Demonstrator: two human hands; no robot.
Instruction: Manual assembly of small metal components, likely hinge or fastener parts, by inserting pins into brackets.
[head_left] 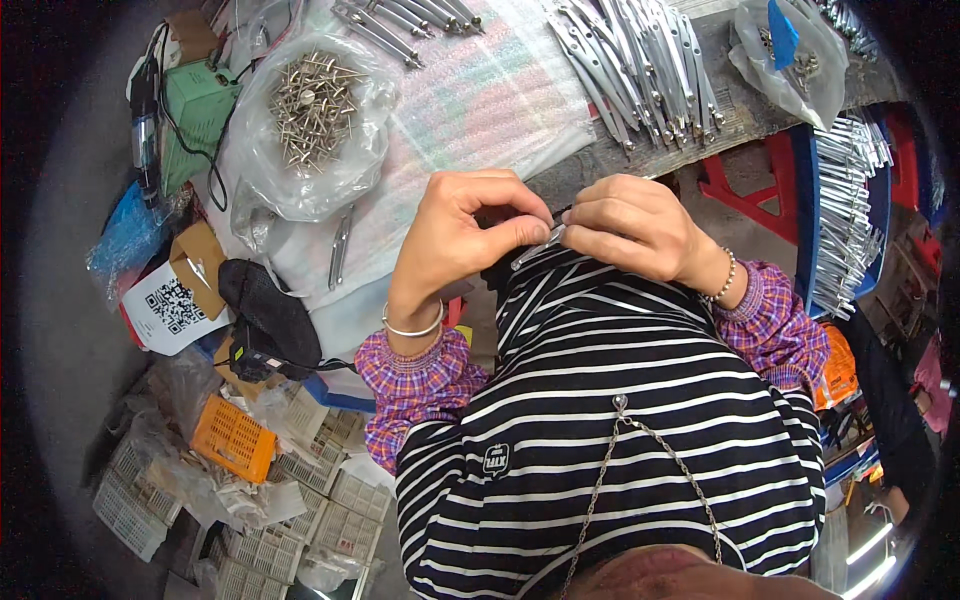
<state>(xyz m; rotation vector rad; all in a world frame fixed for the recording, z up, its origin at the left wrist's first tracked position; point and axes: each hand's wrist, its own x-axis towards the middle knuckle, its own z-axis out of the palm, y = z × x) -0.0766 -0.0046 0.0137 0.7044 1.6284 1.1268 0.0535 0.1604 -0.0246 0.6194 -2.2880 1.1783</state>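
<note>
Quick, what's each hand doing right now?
Left hand: fingers pinched shut on the small metal strip.
Right hand: fingers closed on the same metal strip's other end.

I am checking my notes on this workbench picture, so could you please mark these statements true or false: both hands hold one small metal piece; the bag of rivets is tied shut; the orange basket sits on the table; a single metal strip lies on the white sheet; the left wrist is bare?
1. Both hands hold one small metal piece: true; the left hand and right hand pinch it together.
2. The bag of rivets is tied shut: false; it lies open.
3. The orange basket sits on the table: false; it lies lower down among white trays.
4. A single metal strip lies on the white sheet: true.
5. The left wrist is bare: false; it wears a silver bangle.
</note>
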